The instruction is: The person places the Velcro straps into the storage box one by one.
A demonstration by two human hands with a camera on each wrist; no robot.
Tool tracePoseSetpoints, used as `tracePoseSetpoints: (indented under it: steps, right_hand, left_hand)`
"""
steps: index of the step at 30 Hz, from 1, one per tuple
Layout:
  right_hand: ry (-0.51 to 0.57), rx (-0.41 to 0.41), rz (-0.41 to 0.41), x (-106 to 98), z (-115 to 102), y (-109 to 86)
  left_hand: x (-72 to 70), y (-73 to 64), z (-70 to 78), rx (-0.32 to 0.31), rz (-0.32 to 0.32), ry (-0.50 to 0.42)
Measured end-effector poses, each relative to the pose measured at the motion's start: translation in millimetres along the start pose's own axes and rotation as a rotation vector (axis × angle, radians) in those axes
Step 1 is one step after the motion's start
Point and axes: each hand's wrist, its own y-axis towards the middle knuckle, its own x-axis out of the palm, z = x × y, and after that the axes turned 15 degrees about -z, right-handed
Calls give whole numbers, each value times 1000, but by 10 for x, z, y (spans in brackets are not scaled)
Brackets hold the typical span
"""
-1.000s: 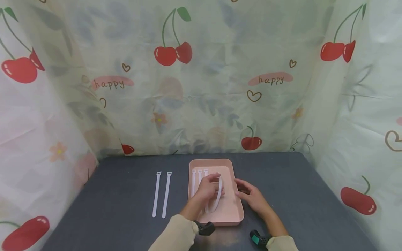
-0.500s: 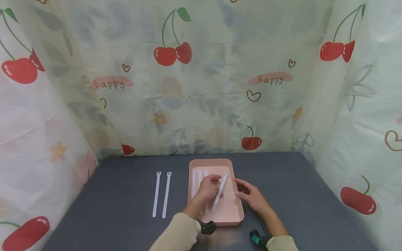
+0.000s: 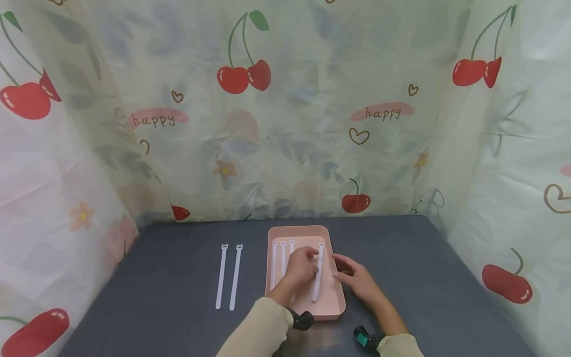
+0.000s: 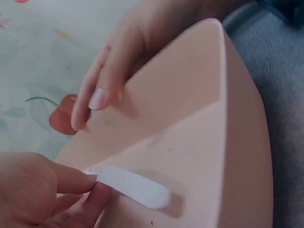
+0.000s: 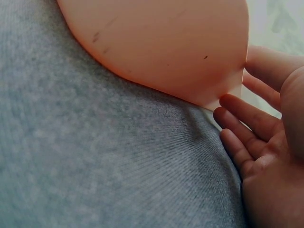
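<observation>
Your left sleeve (image 3: 258, 329) is cream, with soft creases; your right sleeve (image 3: 400, 346) matches it in colour. Your left band (image 3: 303, 320) is black and blocky. Your right band (image 3: 374, 343), also black, bears a teal panel (image 3: 362, 339). Your left hand (image 3: 301, 265) and right hand (image 3: 359, 281) are bare.

Pink tray (image 4: 244, 133) — cut off, both wrist views.

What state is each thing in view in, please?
Pink tray, sitting flat on the dark table.
White slotted strap, straight, pinched inside the tray.
Left hand, pinching that strap.
Right hand, touching the tray's right side.
Three more straps in the tray, side by side, partly hidden.
Two straps on the table, flat, apart.
</observation>
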Motion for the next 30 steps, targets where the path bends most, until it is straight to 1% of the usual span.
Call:
tracePoseSetpoints:
  steps: [4,7,11,13,16,20,21,24,28,30]
  right_hand:
    - [-6,-9,0,-3,8,2]
    - [-8,-11,-2,1,17,9]
    - [-1,-22,-4,17,28,19]
    - [1,-29,-4,24,26,21]
    - [7,-17,-1,30,8,19]
    - [7,2,12,32,-5,16]
    - [2,-5,9,32,-3,14]
    - [-7,-15,9,26,3,12]
    - [-22,-17,3,20,-26,-2]
    - [-17,-22,1,22,-76,-18]
  left_hand:
    - [19,71,-28,20,19,63]
    - [27,122,-40,16,23,77]
    - [34,159,-38,0,19,62]
    - [41,178,-46,-1,14,48]
    - [50,198,-53,4,6,20]
    - [40,178,-28,1,-7,-35]
    - [33,168,-19,-3,-8,-50]
    - [13,131,34,-34,-30,-123]
    - [6,92,108,-90,-98,-284]
    - [13,82,134,-100,-133,-362]
